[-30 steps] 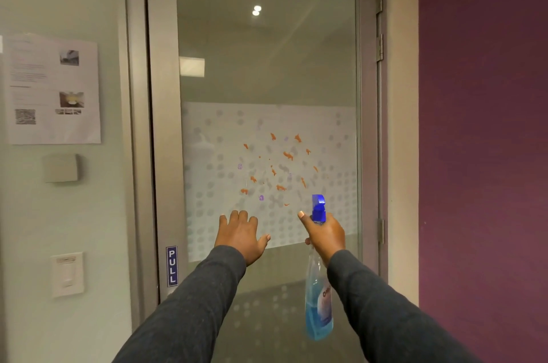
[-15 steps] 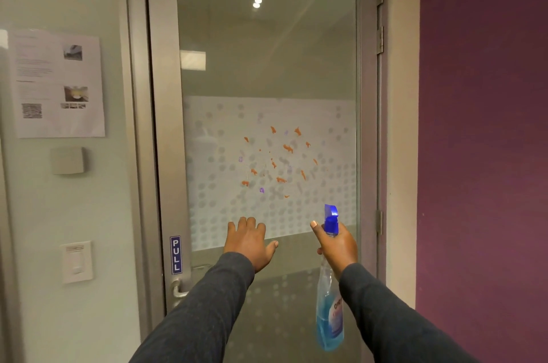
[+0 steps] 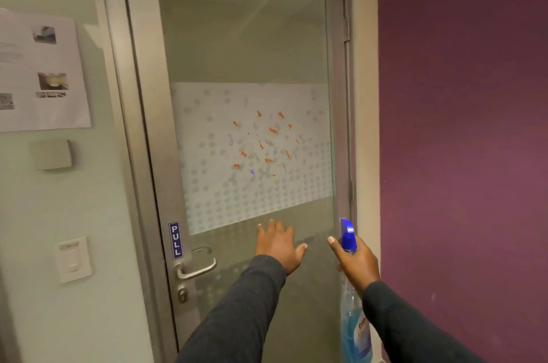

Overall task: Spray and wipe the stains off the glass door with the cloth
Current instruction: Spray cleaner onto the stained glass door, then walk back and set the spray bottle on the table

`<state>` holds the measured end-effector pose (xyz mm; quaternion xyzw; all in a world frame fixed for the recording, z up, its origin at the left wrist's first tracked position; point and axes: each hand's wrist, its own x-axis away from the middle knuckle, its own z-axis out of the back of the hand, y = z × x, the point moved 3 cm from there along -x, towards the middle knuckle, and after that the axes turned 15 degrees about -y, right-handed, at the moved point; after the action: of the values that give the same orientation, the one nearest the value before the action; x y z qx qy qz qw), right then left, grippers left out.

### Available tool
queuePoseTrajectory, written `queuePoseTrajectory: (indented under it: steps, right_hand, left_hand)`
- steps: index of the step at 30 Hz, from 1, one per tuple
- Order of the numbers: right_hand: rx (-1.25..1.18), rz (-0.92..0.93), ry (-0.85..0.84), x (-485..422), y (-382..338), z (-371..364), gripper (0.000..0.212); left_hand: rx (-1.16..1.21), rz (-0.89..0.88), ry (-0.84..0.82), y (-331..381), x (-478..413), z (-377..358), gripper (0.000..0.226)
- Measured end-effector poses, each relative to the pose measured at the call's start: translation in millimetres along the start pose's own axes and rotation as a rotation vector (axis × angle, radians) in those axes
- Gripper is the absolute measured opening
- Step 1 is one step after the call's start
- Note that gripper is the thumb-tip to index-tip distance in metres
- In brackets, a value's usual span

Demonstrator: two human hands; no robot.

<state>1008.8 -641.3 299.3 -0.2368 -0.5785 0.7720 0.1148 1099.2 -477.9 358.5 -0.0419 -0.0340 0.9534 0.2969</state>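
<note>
A tall glass door (image 3: 246, 51) in a brushed metal frame fills the middle of the view, and across its frosted, dot-patterned band sits a loose cluster of small orange and purple stains (image 3: 262, 143). The stains lie well above both hands, roughly over the gap between them and a little nearer the left one.

The left hand (image 3: 280, 245), at the end of a dark grey sleeve, is raised with the palm toward the glass and the fingers spread flat, thumb out to the right. It holds nothing, and whether it actually touches the pane cannot be told. It sits just under the lower edge of the frosted band.

The right hand (image 3: 355, 262) is wrapped around the neck of a clear plastic spray bottle with blue liquid and a blue trigger head (image 3: 354, 330). The index finger is extended beside the head, and the bottle's body hangs down below the wrist. The nozzle points up at the door, near its hinged right edge and lower than the stains.

To the left of the left hand are the curved silver lever handle (image 3: 197, 269) and, above it, a small blue "PULL" sign (image 3: 175, 240). No cloth shows in either hand.
</note>
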Motion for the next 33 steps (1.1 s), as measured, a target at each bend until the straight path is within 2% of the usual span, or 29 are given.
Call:
queuePoseTrajectory:
  steps: [8,14,19,24,33]
  right_hand:
    - [0.001,-0.128,0.168,124,38,12,0.039]
    - [0.032,-0.214,0.303,222,50,50,0.041]
    - [0.064,-0.290,0.428,331,56,95,0.040]
    - [0.057,-0.347,0.474,447,58,127,0.038]
    - [0.044,-0.494,0.635,646,71,157,0.036]
  left_hand:
    - [0.010,-0.209,-0.089,50,65,-56,0.066]
    - [0.070,-0.361,-0.113,114,125,-73,0.063]
    - [0.075,-0.494,-0.127,183,206,-93,0.060]
    - [0.080,-0.618,-0.203,246,305,-117,0.060]
    - [0.001,-0.859,-0.313,330,480,-166,0.061]
